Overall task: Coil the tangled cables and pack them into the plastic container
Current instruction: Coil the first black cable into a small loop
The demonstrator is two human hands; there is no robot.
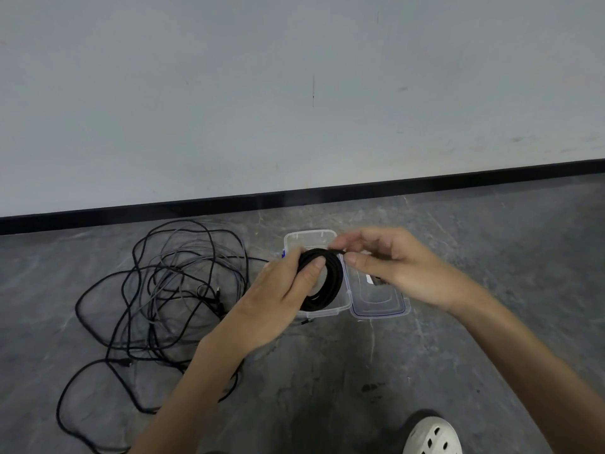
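Observation:
My left hand (278, 290) grips a black cable wound into a coil (330, 280), thumb pressed across its loops, held just above the clear plastic container (309, 235). My right hand (393, 267) pinches the coil's loose end at the top of the ring. The container's lid (379, 306) lies open to the right, partly hidden by my right hand. A tangle of black and grey cables (163, 290) sprawls on the floor to the left.
The grey concrete floor (458, 224) runs up to a white wall with a black baseboard (360, 186) just behind the container. A white perforated shoe (432, 435) shows at the bottom right.

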